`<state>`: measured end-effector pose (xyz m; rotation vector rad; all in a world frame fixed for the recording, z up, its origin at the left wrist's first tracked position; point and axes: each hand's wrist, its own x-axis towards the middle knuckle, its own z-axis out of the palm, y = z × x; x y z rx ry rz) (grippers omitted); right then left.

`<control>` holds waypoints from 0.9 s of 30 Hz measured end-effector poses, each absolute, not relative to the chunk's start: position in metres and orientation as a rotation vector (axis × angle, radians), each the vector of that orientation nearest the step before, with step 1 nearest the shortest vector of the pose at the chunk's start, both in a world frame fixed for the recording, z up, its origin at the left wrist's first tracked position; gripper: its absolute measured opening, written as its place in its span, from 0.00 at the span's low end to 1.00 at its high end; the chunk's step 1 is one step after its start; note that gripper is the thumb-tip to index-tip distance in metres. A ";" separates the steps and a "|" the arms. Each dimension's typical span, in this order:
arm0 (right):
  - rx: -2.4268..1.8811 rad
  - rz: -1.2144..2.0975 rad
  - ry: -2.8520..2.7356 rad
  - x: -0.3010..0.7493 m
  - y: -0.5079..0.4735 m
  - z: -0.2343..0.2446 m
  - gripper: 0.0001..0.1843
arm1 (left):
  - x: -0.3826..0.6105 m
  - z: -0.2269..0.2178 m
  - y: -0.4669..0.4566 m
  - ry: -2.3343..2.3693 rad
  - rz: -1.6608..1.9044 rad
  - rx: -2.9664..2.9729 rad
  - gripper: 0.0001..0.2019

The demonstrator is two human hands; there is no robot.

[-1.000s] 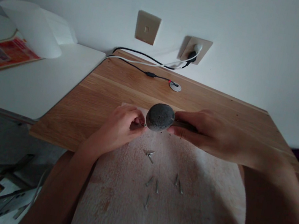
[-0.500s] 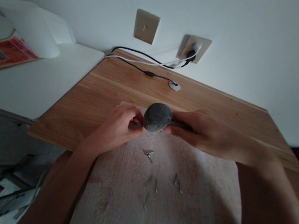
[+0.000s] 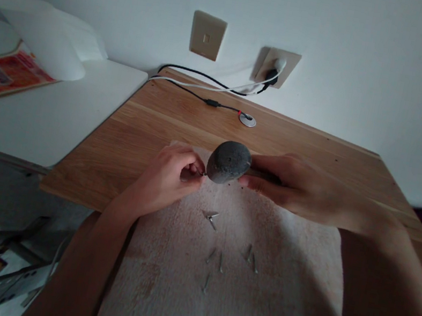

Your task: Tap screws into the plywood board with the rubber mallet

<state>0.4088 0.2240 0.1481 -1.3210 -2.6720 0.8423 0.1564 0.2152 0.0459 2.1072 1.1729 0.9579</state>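
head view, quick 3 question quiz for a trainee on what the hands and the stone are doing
1. True or false: the right hand holds the grey stone just above the pale board.
2. What is the left hand doing? A) pinching a small nail beside the stone B) lying flat on the white table C) gripping the black cable
3. Fill in: loose nails lie on the ____.

Key: 1 true; 2 A; 3 board
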 end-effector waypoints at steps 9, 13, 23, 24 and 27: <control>-1.305 0.881 -2.707 0.403 0.223 0.150 0.20 | 0.159 0.046 0.217 1.194 0.881 2.101 0.07; -1.297 0.894 -2.699 0.404 0.224 0.149 0.19 | 0.159 0.046 0.216 1.210 0.899 2.103 0.07; -1.302 0.850 -2.685 0.407 0.226 0.148 0.21 | 0.159 0.045 0.216 1.245 0.893 2.132 0.07; -1.298 0.864 -2.687 0.406 0.226 0.147 0.20 | 0.160 0.045 0.216 1.248 0.890 2.139 0.07; -1.291 0.882 -2.690 0.406 0.226 0.146 0.20 | 0.160 0.044 0.216 1.251 0.898 2.149 0.08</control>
